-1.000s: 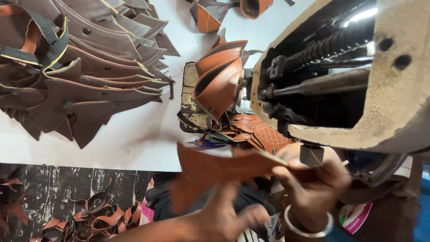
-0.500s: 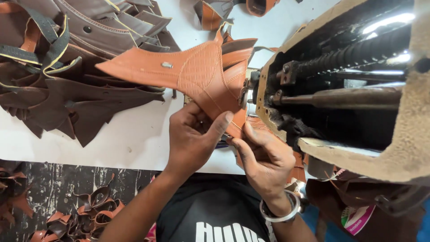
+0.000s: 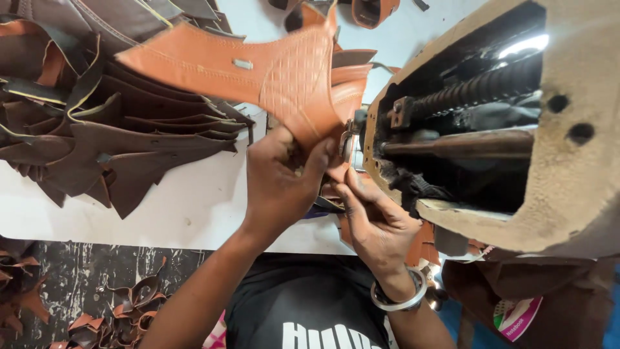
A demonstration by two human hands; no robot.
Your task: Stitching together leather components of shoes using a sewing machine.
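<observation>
Hands both up at the sewing machine (image 3: 491, 129): our left hand (image 3: 278, 184) pinches the tan leather upper (image 3: 258, 71) from below, fingers closed on it; right hand (image 3: 374, 223) nips its lower edge, likely steadying it near the needle. Vs 0.5 s ago, the piece sits higher and closer. Dark brown cut pieces (image 3: 116, 129) are stacked left on the white table (image 3: 187, 207).

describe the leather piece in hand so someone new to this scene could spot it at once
Start at the big sewing machine on the right; just left of its opening, both hands hold up an orange leather piece. Unlike the dark brown pile behind it, it is bright orange, with a quilted stitched panel and a small metal tab.
</observation>
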